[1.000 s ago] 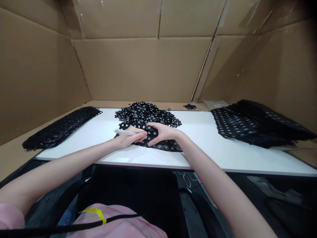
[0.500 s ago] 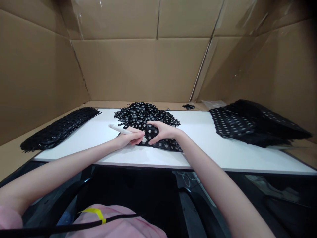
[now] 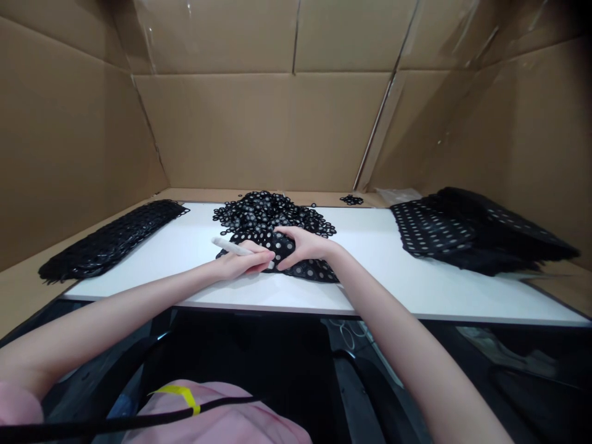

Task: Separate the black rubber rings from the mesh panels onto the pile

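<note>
In my left hand (image 3: 247,262) is a white pen-shaped tool (image 3: 229,246), gripped between thumb and fingers and slanting back to the left. Its tip end touches or sits just over a black sheet with rows of pale round dots (image 3: 311,269). My right hand (image 3: 303,245) rests on that same sheet, thumb and forefinger spread wide apart in a curve. Just behind both hands is a heap of small black rings (image 3: 266,209), some with pale centres. Whether the dots are holes or printed spots I cannot tell.
A long black bundle of netted strips (image 3: 115,237) lies at the left of the white table (image 3: 374,265). More dotted black sheets (image 3: 444,228) are stacked at the right. A few rings (image 3: 352,199) lie by the back cardboard wall (image 3: 231,129).
My left hand has shifted slightly right with the white pen-shaped tool, whose back end is a little lower. The right hand stays in place on the dotted sheet.
</note>
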`<action>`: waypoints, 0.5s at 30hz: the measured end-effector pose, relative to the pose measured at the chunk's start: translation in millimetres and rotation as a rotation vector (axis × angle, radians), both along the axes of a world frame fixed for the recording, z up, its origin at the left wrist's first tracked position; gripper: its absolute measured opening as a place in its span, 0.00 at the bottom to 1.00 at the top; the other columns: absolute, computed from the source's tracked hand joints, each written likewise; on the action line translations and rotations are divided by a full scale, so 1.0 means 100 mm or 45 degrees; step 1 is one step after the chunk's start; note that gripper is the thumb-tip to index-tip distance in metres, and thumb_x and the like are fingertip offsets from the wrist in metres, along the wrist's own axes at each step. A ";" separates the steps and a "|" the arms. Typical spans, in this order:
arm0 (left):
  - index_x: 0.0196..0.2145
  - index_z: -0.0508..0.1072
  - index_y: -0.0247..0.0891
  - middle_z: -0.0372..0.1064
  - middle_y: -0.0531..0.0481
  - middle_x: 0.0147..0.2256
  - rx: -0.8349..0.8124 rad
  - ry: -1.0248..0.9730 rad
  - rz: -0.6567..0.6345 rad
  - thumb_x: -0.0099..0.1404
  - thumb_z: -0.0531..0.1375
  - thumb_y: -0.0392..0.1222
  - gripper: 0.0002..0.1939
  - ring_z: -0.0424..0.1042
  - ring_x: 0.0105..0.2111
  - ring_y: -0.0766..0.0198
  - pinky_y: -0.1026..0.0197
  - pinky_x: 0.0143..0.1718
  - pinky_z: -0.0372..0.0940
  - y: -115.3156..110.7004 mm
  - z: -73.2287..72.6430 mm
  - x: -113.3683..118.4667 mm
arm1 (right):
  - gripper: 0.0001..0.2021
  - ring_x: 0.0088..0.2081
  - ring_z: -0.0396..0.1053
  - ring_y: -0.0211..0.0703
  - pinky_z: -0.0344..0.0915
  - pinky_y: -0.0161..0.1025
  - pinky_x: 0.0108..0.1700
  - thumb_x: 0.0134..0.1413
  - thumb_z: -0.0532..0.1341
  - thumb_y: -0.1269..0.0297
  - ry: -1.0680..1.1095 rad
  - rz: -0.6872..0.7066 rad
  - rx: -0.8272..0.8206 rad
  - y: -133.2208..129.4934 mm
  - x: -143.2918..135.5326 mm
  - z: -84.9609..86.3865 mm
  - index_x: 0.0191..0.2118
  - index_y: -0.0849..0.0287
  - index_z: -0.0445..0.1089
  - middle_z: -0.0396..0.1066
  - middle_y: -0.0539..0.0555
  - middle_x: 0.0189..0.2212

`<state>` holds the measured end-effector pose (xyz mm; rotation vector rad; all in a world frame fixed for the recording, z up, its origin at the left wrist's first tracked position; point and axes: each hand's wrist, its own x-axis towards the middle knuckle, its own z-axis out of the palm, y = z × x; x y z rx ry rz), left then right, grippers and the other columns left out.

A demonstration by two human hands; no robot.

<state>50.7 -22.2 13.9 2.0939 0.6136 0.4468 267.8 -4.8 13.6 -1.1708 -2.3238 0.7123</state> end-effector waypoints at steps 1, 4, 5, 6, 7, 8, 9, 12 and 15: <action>0.17 0.58 0.35 0.53 0.55 0.16 -0.023 0.015 -0.005 0.67 0.49 0.50 0.24 0.51 0.19 0.71 0.63 0.24 0.48 0.00 0.01 0.00 | 0.41 0.57 0.62 0.55 0.55 0.48 0.62 0.27 0.74 0.55 -0.002 0.016 0.006 0.00 0.00 0.01 0.54 0.57 0.66 0.66 0.55 0.54; 0.17 0.58 0.35 0.52 0.55 0.16 -0.069 0.052 -0.018 0.67 0.51 0.51 0.24 0.51 0.19 0.71 0.63 0.23 0.47 0.00 0.02 0.01 | 0.36 0.55 0.64 0.56 0.59 0.48 0.59 0.28 0.74 0.56 0.000 0.052 0.000 0.00 -0.01 0.03 0.50 0.56 0.68 0.69 0.54 0.50; 0.17 0.58 0.35 0.52 0.55 0.16 -0.072 0.061 -0.020 0.66 0.51 0.52 0.24 0.51 0.19 0.71 0.63 0.23 0.48 0.00 0.02 0.00 | 0.36 0.54 0.64 0.56 0.60 0.48 0.58 0.28 0.74 0.57 0.004 0.060 -0.005 0.00 -0.02 0.03 0.49 0.57 0.68 0.69 0.54 0.49; 0.17 0.59 0.35 0.52 0.54 0.16 -0.067 0.071 -0.023 0.66 0.51 0.52 0.24 0.51 0.20 0.71 0.63 0.24 0.48 0.00 0.02 0.00 | 0.35 0.54 0.64 0.56 0.60 0.47 0.58 0.28 0.74 0.57 0.009 0.066 -0.008 0.00 -0.02 0.04 0.49 0.57 0.68 0.69 0.54 0.49; 0.17 0.59 0.35 0.52 0.54 0.17 -0.054 0.079 -0.027 0.66 0.51 0.51 0.24 0.51 0.20 0.71 0.62 0.24 0.48 0.01 0.02 0.00 | 0.35 0.54 0.64 0.55 0.60 0.47 0.58 0.28 0.73 0.57 0.014 0.072 -0.011 0.00 -0.02 0.04 0.49 0.57 0.68 0.69 0.54 0.49; 0.17 0.59 0.35 0.53 0.54 0.17 -0.037 0.083 -0.028 0.66 0.51 0.51 0.24 0.51 0.20 0.71 0.62 0.24 0.48 0.01 0.01 0.00 | 0.35 0.53 0.65 0.55 0.60 0.47 0.58 0.28 0.73 0.57 0.017 0.080 -0.014 0.00 -0.02 0.04 0.49 0.57 0.68 0.69 0.54 0.49; 0.17 0.59 0.35 0.53 0.54 0.17 -0.018 0.084 -0.027 0.66 0.51 0.50 0.23 0.51 0.20 0.71 0.62 0.24 0.48 0.01 0.01 0.00 | 0.35 0.53 0.65 0.55 0.60 0.47 0.58 0.28 0.73 0.57 0.018 0.087 -0.018 0.01 -0.03 0.04 0.49 0.57 0.68 0.69 0.53 0.49; 0.17 0.59 0.35 0.53 0.54 0.17 0.027 0.076 -0.046 0.66 0.51 0.49 0.23 0.51 0.20 0.71 0.63 0.24 0.48 0.01 -0.01 0.00 | 0.37 0.55 0.64 0.54 0.59 0.47 0.59 0.28 0.73 0.57 0.005 0.076 -0.025 0.03 -0.03 0.03 0.51 0.57 0.68 0.68 0.54 0.51; 0.17 0.59 0.34 0.54 0.54 0.16 -0.006 0.040 -0.028 0.66 0.51 0.49 0.23 0.52 0.20 0.71 0.63 0.24 0.49 0.03 -0.04 0.00 | 0.43 0.56 0.64 0.54 0.58 0.45 0.60 0.25 0.74 0.54 -0.024 0.012 0.025 0.06 -0.01 0.00 0.54 0.57 0.67 0.67 0.56 0.53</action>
